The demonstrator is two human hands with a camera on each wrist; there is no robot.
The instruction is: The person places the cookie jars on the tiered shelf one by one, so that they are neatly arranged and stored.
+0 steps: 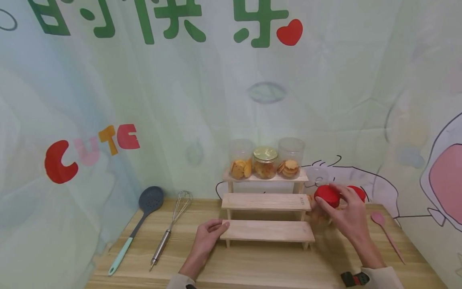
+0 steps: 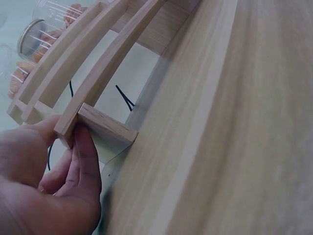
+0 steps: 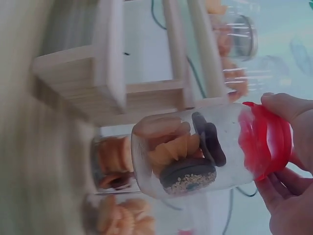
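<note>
My left hand [image 1: 205, 241] pinches the left end of the lowest step of a three-tier wooden stand [image 1: 267, 230]; in the left wrist view the thumb lies on top and the fingers are beneath the board. Held by its red lid in my right hand [image 1: 348, 216] is a clear cookie jar [image 3: 190, 152], to the right of the stand. Light and dark cookies show inside it, one with a speckled coating. In the right wrist view the jar appears raised off the table, and two more cookie jars, one of them a jar of pale cookies [image 3: 127, 215], stand beyond it.
On the top tier stand a gold-lidded jar [image 1: 265, 162] and two clear jars with cookies. Another red lid [image 1: 356, 193] shows behind my right hand. A slotted spoon [image 1: 144, 220] and whisk [image 1: 169, 233] lie left; a pink spoon [image 1: 388, 237] lies right.
</note>
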